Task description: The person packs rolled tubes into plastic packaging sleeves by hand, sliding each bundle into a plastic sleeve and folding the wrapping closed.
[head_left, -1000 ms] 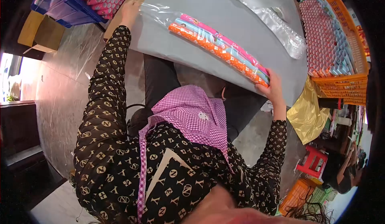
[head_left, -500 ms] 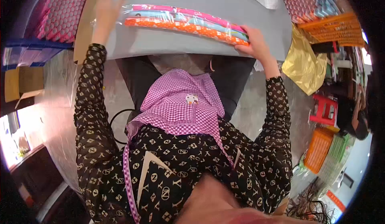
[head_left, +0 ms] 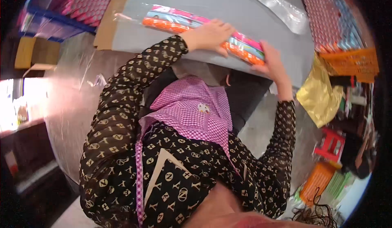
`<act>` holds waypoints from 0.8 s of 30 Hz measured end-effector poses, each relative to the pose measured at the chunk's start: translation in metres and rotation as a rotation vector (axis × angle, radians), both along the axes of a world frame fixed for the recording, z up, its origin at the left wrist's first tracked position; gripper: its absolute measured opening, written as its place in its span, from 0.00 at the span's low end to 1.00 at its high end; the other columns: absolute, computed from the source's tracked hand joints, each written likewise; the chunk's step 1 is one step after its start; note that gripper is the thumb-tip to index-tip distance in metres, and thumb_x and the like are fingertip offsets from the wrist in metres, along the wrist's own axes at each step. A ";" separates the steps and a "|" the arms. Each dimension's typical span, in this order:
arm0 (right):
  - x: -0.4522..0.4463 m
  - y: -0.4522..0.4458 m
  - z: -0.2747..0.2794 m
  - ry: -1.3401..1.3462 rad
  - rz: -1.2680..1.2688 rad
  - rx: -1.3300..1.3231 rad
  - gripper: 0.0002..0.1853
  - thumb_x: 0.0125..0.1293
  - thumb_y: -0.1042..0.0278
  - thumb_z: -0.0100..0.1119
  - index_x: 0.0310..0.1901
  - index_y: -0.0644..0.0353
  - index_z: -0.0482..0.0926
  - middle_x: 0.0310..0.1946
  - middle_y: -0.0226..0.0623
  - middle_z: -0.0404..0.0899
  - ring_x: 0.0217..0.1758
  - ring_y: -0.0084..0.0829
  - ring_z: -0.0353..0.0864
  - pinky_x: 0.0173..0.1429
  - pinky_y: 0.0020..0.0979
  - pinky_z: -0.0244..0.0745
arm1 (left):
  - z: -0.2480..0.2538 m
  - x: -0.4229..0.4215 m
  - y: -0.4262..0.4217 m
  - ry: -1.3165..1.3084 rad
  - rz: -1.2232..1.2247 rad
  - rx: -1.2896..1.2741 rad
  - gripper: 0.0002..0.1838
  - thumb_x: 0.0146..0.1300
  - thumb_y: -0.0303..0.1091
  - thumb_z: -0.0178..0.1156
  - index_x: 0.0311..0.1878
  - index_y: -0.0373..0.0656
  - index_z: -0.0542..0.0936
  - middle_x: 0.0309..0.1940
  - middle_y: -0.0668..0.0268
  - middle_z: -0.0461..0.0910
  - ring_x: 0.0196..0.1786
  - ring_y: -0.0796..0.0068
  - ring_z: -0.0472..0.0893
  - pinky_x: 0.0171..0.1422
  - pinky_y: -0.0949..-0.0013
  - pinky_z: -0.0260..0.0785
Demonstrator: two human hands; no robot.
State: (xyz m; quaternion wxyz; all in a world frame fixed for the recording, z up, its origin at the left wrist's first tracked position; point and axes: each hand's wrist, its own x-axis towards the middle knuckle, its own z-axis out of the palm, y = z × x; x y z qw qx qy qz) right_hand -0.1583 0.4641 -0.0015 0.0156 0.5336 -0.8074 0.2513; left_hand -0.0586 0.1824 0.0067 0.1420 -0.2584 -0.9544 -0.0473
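Observation:
A long, slim pack of rolled printed material (head_left: 171, 21), in pink, light blue and orange strips, lies in clear plastic along the near part of the grey table. My left hand (head_left: 210, 35) rests flat across the middle of it, fingers stretched out, covering a section. At the pack's right end, my right hand (head_left: 274, 63) is closed, thumb on the near side and fingers on the far side. Loose clear film extends past the left end. Whether the strips are cloth or paper I cannot tell.
A grey tabletop (head_left: 134, 40) has brown cardboard (head_left: 107, 34) along its left edge. Silvery plastic film (head_left: 281, 14) lies at the back right. A blue crate (head_left: 49, 22) with pink patterned rolls stands left; an orange basket (head_left: 351, 63) holds more at right, beside gold sheeting (head_left: 320, 91).
My left hand has moved right from beyond the pack's left end onto its middle. My right hand stays on the right end. The whole view has shifted and tilted.

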 end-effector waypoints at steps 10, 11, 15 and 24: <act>-0.005 0.049 -0.018 -0.143 -0.175 0.057 0.42 0.50 0.63 0.70 0.66 0.63 0.61 0.60 0.47 0.68 0.64 0.45 0.67 0.68 0.40 0.60 | 0.003 0.006 0.000 -0.005 0.028 -0.004 0.46 0.45 0.61 0.66 0.57 0.31 0.69 0.46 0.56 0.74 0.49 0.59 0.74 0.56 0.62 0.64; -0.004 0.049 -0.024 -0.152 -0.193 0.036 0.41 0.51 0.64 0.70 0.66 0.64 0.62 0.61 0.48 0.68 0.64 0.45 0.67 0.68 0.39 0.60 | 0.002 0.007 0.001 0.008 0.035 0.002 0.46 0.45 0.62 0.66 0.56 0.31 0.69 0.46 0.57 0.74 0.48 0.60 0.74 0.56 0.62 0.65; -0.008 0.050 -0.036 -0.147 -0.166 -0.069 0.39 0.52 0.63 0.69 0.65 0.66 0.63 0.60 0.48 0.69 0.63 0.44 0.67 0.67 0.39 0.60 | -0.004 0.005 0.010 0.108 0.033 0.004 0.43 0.43 0.64 0.66 0.51 0.32 0.73 0.41 0.60 0.76 0.45 0.62 0.76 0.53 0.64 0.66; 0.004 0.036 -0.040 -0.057 -0.245 -0.122 0.34 0.53 0.61 0.69 0.61 0.66 0.68 0.53 0.47 0.74 0.56 0.44 0.72 0.62 0.39 0.66 | -0.008 0.000 0.027 0.133 0.050 -0.031 0.41 0.43 0.64 0.65 0.46 0.33 0.75 0.39 0.60 0.76 0.44 0.64 0.76 0.51 0.65 0.66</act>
